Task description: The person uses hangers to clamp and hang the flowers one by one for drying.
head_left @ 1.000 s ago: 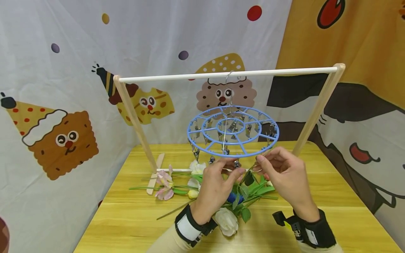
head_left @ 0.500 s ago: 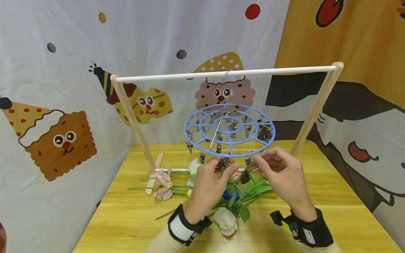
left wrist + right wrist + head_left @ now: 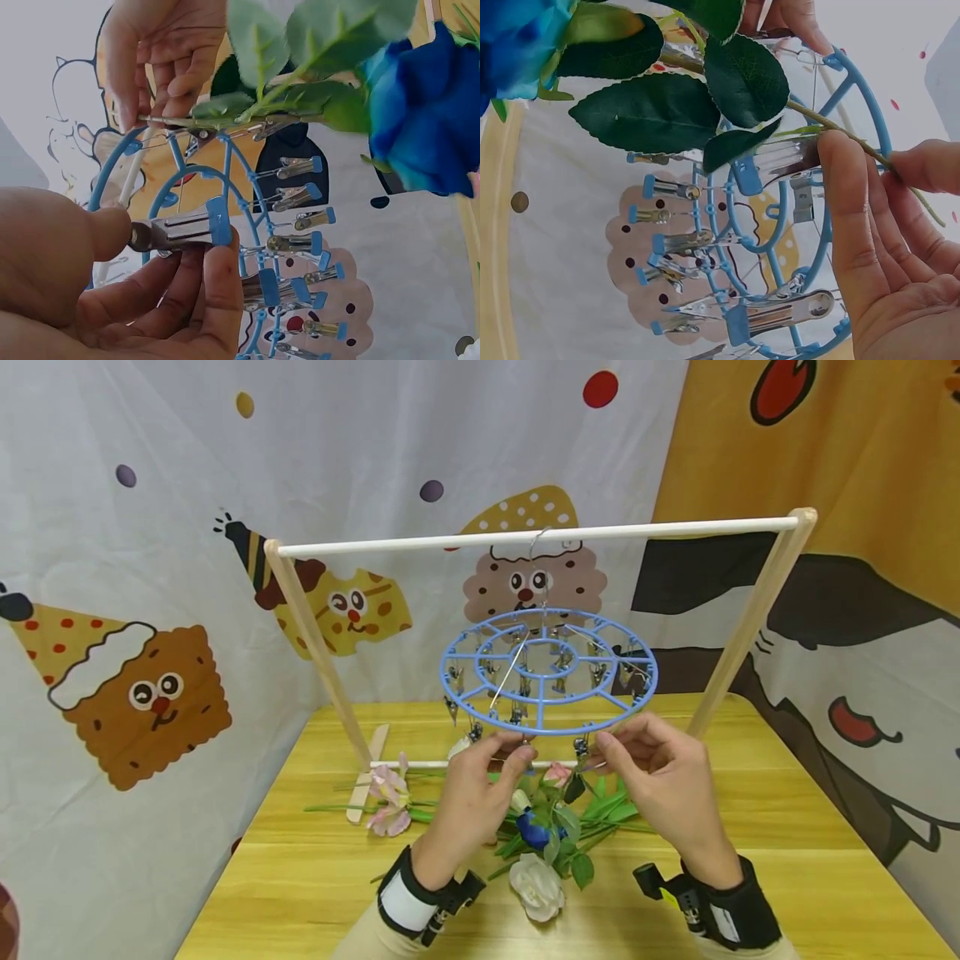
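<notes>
My left hand (image 3: 468, 797) pinches a metal clip (image 3: 184, 229) with blue tips between thumb and fingers. The clip hangs below the front edge of a round blue hanger (image 3: 540, 731). To the right, my right hand (image 3: 667, 777) pinches the thin stem (image 3: 825, 124) of a blue rose (image 3: 427, 112) between thumb and fingers. Its stem runs close beside another clip (image 3: 769, 165) at the hanger's edge. The blue flower (image 3: 531, 829) hangs down with its green leaves (image 3: 649, 112) between the two hands.
A white rod (image 3: 375, 541) on wooden legs (image 3: 318, 652) bears the hanger, with several more clips around it. On the wooden table (image 3: 277, 893) lie a white rose (image 3: 537, 887), a pink flower (image 3: 389, 797) and other stems. A patterned cloth (image 3: 360, 443) stands behind.
My left hand has moved left, showing more of the blue rose. The hanger has turned somewhat, and its clips have shifted. My right hand has moved slightly left, still pinching the stem.
</notes>
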`<state>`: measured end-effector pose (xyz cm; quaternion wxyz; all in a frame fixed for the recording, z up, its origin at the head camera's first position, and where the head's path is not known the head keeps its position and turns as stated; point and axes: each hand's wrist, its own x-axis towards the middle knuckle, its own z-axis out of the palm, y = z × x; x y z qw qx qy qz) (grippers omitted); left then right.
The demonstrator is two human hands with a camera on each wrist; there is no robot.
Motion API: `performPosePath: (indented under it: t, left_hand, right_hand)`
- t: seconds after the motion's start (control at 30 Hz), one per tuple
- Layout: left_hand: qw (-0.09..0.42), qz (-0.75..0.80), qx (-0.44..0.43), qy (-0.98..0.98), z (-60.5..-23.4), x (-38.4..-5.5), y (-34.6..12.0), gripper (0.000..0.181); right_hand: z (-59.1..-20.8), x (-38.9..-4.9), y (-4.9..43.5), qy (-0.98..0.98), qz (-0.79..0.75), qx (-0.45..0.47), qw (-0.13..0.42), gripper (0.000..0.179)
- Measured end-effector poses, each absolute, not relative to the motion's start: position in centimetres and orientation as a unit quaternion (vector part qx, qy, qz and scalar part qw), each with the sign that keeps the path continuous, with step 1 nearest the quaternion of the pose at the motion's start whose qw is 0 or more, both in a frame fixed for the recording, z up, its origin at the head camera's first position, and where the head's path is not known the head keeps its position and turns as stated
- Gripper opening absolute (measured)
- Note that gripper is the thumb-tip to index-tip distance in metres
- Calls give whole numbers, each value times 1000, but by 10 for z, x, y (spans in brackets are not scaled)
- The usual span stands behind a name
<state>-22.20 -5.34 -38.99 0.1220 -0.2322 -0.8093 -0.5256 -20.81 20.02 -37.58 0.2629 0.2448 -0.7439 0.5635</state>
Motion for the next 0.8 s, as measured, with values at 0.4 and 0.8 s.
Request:
performPosePath:
  t: [0.4, 0.8]
  left_hand:
    - [103, -587, -217, -773, -394, -222, -58, 25]
    - [136, -630, -211, -735, -397, -222, -52, 22]
  right_hand:
    - [-384, -209, 195, -724, 590, 262, 242, 16]
    - [-385, -205, 190, -725, 587, 260, 250, 19]
